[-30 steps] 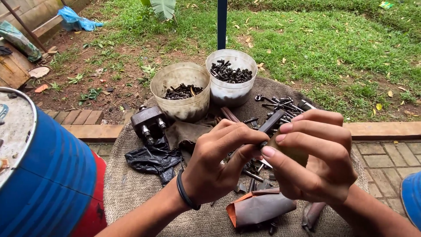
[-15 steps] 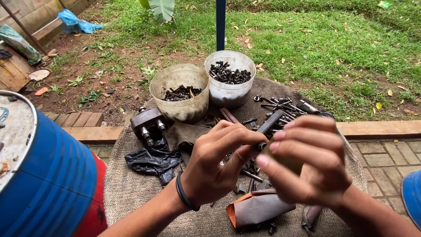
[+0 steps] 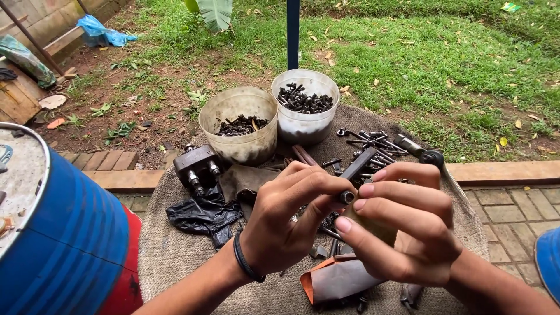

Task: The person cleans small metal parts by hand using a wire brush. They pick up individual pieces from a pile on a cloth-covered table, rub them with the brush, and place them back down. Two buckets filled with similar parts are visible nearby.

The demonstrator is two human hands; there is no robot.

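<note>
Hands unchanged: left hand (image 3: 286, 224) and right hand (image 3: 402, 224) stay in closed grip on dark bolt (image 3: 357, 169).

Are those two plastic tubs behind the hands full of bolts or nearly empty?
Neither is full. The left tub holds a shallow layer of dark hardware at its bottom; the right tub is filled higher, near its rim, with dark bolts.

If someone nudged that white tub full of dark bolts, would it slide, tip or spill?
The white tub would probably resist a nudge: it is filled nearly to the rim with metal bolts, so likely heavy. It looks squat, so tipping seems unlikely. The coarse sacking under it would probably grip rather than let it slide.
</note>
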